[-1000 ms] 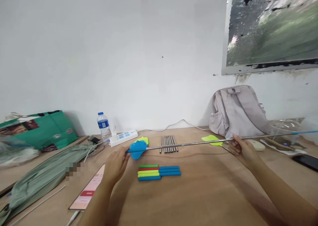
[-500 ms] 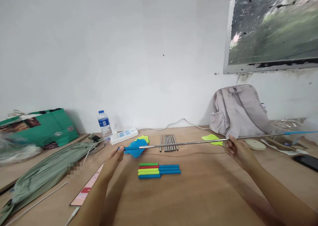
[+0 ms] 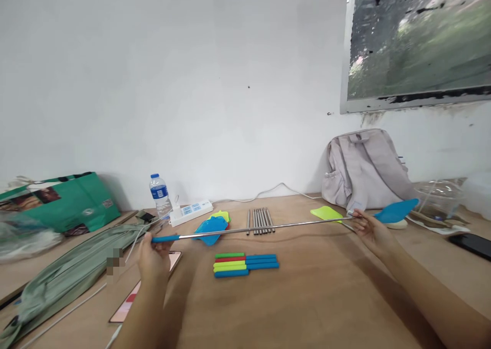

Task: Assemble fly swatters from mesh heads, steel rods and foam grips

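Observation:
A telescopic fly swatter (image 3: 268, 227) is held level across the table, with a thin metal rod, a blue grip and a blue flat head. My left hand (image 3: 151, 257) is closed round the blue grip (image 3: 166, 238) at the left end. At the other end my right hand (image 3: 370, 230) pinches the rod close to the blue head (image 3: 397, 211). Beneath the rod lie several metal tubes (image 3: 261, 221) in a row, and nearer me several coloured grips (image 3: 245, 264) in green, red, yellow and blue. Loose blue heads (image 3: 209, 229) and a yellow head (image 3: 325, 213) rest on the table.
A power strip (image 3: 192, 212) and water bottle (image 3: 159, 193) stand by the wall. To the left are a green bag (image 3: 86, 203), a grey-green cloth item (image 3: 76, 267) and a phone (image 3: 128, 303). A backpack (image 3: 368, 170) and black phone (image 3: 471, 245) are at the right.
The fly swatter has shifted left, its blue head coming close to my right hand and turning its flat side more into view. My left hand has moved left and slightly down with the grip.

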A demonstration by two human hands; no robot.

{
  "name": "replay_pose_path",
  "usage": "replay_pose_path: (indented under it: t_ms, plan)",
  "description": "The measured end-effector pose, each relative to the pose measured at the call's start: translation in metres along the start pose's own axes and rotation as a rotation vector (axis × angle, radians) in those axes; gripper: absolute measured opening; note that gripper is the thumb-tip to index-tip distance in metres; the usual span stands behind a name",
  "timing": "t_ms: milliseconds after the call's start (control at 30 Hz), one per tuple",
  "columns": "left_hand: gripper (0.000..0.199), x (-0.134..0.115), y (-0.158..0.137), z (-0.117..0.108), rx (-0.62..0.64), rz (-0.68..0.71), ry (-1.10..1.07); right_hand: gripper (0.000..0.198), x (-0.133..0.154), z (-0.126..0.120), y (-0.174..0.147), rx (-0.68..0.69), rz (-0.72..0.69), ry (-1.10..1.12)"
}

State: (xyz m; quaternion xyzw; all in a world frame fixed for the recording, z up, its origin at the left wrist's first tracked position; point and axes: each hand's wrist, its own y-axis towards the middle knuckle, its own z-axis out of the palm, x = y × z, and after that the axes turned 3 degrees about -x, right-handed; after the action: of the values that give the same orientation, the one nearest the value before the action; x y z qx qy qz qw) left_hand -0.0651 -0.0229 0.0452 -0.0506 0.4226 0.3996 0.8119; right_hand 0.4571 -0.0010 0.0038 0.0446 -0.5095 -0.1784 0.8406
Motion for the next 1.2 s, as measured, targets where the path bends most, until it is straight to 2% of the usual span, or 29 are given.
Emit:
replay_pose_path:
  t_ms: [67, 200, 300, 400, 467, 500, 567, 667, 767, 833, 933, 1000, 1067, 1133, 1200]
  plan:
    - [0.027, 0.002, 0.001, -0.001, -0.036, -0.022, -0.051, 0.007, 0.0, 0.002, -0.001, -0.035, 0.022, 0.077]
    - [0.039, 0.008, 0.0, 0.0, 0.084, -0.052, -0.114, 0.003, 0.01, 0.006, -0.003, -0.086, 0.028, 0.212]
    - [0.046, 0.008, -0.003, 0.001, 0.139, 0.003, -0.185, 0.011, 0.018, 0.0, -0.006, -0.042, 0.042, 0.16]
    - [0.045, 0.002, -0.006, 0.002, 0.121, 0.049, -0.254, 0.023, 0.017, -0.015, -0.012, 0.097, 0.281, -0.045]
    - [0.044, -0.004, -0.007, 0.003, 0.098, 0.046, -0.3, 0.023, 0.013, -0.029, -0.016, 0.161, 0.451, -0.165]
    - [0.043, -0.006, -0.007, 0.004, 0.08, 0.035, -0.33, 0.022, 0.011, -0.037, -0.017, 0.165, 0.483, -0.192]
    - [0.044, -0.009, -0.008, 0.005, 0.032, 0.001, -0.388, 0.023, 0.009, -0.05, -0.016, 0.119, 0.452, -0.188]
    - [0.047, -0.012, -0.009, 0.007, -0.04, -0.047, -0.446, 0.028, 0.012, -0.065, -0.01, -0.033, 0.377, -0.157]
    - [0.049, -0.014, -0.008, 0.006, -0.072, -0.075, -0.489, 0.016, 0.02, -0.065, -0.005, -0.165, 0.281, -0.106]
    - [0.049, -0.017, -0.006, 0.004, -0.078, -0.083, -0.511, 0.01, 0.029, -0.06, -0.005, -0.201, 0.174, -0.02]
    - [0.049, -0.024, -0.003, 0.0, -0.08, -0.09, -0.533, 0.029, 0.045, -0.054, -0.01, -0.223, 0.015, 0.084]
    - [0.049, -0.028, -0.002, -0.002, -0.076, -0.099, -0.541, 0.032, 0.057, -0.053, -0.014, -0.262, -0.033, 0.062]
    - [0.048, -0.031, -0.001, -0.005, -0.054, -0.119, -0.565, 0.021, 0.068, -0.054, -0.017, -0.33, 0.004, -0.024]
    - [0.048, -0.033, 0.0, -0.008, -0.023, -0.139, -0.595, 0.004, 0.077, -0.054, -0.022, -0.37, 0.129, -0.154]
    - [0.051, -0.034, 0.001, -0.012, 0.006, -0.137, -0.634, 0.014, 0.084, -0.052, -0.031, -0.352, 0.273, -0.32]
